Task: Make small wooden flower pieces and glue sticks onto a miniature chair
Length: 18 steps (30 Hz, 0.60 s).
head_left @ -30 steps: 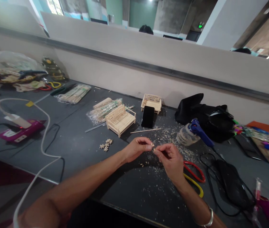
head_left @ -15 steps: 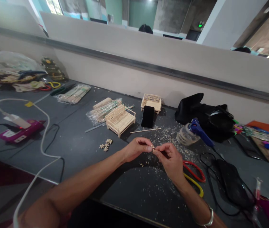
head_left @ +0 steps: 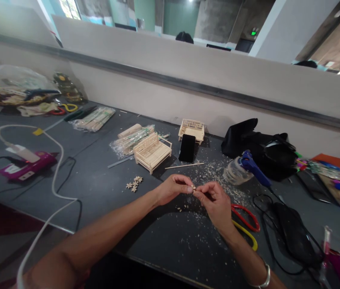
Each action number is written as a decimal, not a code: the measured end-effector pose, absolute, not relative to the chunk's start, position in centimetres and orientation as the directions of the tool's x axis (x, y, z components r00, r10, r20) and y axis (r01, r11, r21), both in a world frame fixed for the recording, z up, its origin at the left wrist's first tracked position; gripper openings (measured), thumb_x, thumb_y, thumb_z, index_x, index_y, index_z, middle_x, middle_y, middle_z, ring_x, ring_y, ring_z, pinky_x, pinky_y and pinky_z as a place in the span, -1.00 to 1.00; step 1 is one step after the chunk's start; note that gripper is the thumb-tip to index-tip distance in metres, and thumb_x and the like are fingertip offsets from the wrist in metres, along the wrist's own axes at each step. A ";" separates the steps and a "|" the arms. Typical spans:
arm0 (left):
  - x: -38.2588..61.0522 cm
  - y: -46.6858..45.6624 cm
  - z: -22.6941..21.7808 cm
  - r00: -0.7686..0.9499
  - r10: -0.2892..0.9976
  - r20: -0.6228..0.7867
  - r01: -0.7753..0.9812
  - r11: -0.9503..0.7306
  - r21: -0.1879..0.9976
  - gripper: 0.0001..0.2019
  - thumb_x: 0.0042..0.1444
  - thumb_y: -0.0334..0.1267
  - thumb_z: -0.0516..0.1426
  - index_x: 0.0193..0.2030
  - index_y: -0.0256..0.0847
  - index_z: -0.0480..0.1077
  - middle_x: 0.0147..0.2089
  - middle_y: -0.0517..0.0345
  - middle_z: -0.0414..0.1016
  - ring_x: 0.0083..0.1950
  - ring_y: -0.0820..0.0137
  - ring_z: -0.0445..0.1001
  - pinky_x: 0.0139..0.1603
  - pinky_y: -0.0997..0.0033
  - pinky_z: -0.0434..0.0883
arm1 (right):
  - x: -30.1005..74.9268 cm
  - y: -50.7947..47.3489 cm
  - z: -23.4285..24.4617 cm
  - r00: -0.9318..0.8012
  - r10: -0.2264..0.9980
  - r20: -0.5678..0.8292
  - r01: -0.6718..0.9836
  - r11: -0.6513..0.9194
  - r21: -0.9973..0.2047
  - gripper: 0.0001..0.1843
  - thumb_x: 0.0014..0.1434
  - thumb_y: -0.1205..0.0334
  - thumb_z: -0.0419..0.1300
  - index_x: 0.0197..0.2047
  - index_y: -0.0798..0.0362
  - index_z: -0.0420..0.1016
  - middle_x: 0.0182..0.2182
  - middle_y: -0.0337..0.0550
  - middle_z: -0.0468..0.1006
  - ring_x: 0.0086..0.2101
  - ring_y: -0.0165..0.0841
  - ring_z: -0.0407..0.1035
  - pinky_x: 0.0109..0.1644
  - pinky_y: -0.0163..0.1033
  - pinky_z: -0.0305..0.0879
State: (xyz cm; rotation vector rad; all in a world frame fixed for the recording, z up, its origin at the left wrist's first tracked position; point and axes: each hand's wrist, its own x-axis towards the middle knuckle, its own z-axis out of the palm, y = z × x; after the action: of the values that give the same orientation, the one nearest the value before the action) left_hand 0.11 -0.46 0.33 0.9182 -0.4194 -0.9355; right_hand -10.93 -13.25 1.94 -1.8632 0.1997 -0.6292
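My left hand (head_left: 173, 188) and my right hand (head_left: 215, 202) meet fingertip to fingertip above the dark table (head_left: 98, 188). Both pinch a tiny pale wooden piece (head_left: 193, 187) between them. Small wood chips (head_left: 185, 208) lie scattered on the table just under the hands. Behind the hands stands a small wooden bench model (head_left: 152, 151), and a thin wooden stick (head_left: 184, 165) lies beside it. Red and yellow scissors (head_left: 245, 224) lie just right of my right wrist.
A black phone (head_left: 187, 147) leans on a second wooden model (head_left: 191, 129). Small wooden flowers (head_left: 134, 184) lie at left. A blue glue gun (head_left: 254, 168), black bag (head_left: 260, 148), cables (head_left: 290, 233), a pink device (head_left: 25, 167) and stick packets (head_left: 130, 139) surround the spot.
The hands have stayed nearly still; the fingertips have closed slightly tighter together on the tiny piece.
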 end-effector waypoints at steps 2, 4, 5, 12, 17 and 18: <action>0.1 -0.5 0.4 0.551 -0.831 -0.071 0.502 0.263 0.824 -0.70 -0.43 -0.17 0.50 -0.56 -0.24 0.56 -0.53 0.23 0.48 -0.44 0.50 0.35 -0.27 0.42 0.26 | -10.9 -13.2 2.0 0.848 -0.424 0.319 0.158 -0.371 -0.915 -0.74 0.03 0.10 0.36 -0.45 -0.02 0.36 -0.50 -0.25 0.58 -0.56 -0.43 0.39 -0.47 -0.32 0.36; 0.1 -0.5 0.4 0.552 -0.831 -0.073 0.502 0.261 0.824 -0.70 -0.44 -0.17 0.50 -0.57 -0.24 0.57 -0.53 0.23 0.49 -0.44 0.50 0.35 -0.27 0.43 0.26 | -10.9 -13.3 2.0 0.847 -0.428 0.316 0.157 -0.366 -0.917 -0.72 0.02 0.08 0.37 -0.46 -0.02 0.35 -0.50 -0.25 0.57 -0.55 -0.42 0.39 -0.46 -0.32 0.36; 0.1 -0.4 0.5 0.552 -0.831 -0.072 0.501 0.262 0.825 -0.70 -0.44 -0.17 0.50 -0.57 -0.24 0.57 -0.53 0.23 0.49 -0.44 0.50 0.35 -0.27 0.43 0.26 | -10.9 -13.3 2.0 0.848 -0.429 0.313 0.154 -0.365 -0.918 -0.72 0.02 0.07 0.37 -0.46 -0.02 0.35 -0.50 -0.24 0.57 -0.55 -0.42 0.40 -0.46 -0.32 0.36; 0.1 -0.4 0.4 0.547 -0.835 -0.066 0.500 0.262 0.826 -0.71 -0.42 -0.17 0.50 -0.56 -0.23 0.57 -0.52 0.23 0.49 -0.42 0.50 0.36 -0.24 0.41 0.26 | -10.9 -13.1 2.1 0.850 -0.433 0.300 0.151 -0.346 -0.926 -0.70 0.02 0.06 0.37 -0.47 -0.02 0.33 -0.50 -0.24 0.58 -0.57 -0.43 0.37 -0.47 -0.32 0.35; 0.1 -0.4 0.3 0.543 -0.836 -0.074 0.523 0.268 0.809 -0.71 -0.41 -0.19 0.50 -0.54 -0.24 0.58 -0.51 0.21 0.51 -0.41 0.49 0.37 -0.22 0.41 0.26 | -11.0 -12.9 1.9 0.834 -0.443 0.330 0.175 -0.355 -0.918 -0.71 0.03 0.08 0.37 -0.46 -0.02 0.33 -0.48 -0.24 0.57 -0.55 -0.44 0.38 -0.46 -0.32 0.37; 0.1 -0.4 0.3 0.546 -0.834 -0.077 0.525 0.269 0.808 -0.71 -0.42 -0.19 0.50 -0.54 -0.24 0.58 -0.51 0.21 0.51 -0.41 0.49 0.37 -0.22 0.41 0.26 | -11.0 -12.9 1.9 0.829 -0.447 0.336 0.180 -0.356 -0.917 -0.71 0.03 0.07 0.37 -0.46 -0.02 0.33 -0.48 -0.24 0.57 -0.55 -0.43 0.39 -0.46 -0.32 0.38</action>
State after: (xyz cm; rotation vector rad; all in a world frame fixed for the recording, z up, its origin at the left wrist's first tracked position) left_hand 0.11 -0.44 0.33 0.9008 -0.4033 -0.9499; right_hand -10.98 -12.89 1.87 -1.8257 0.2031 -0.6579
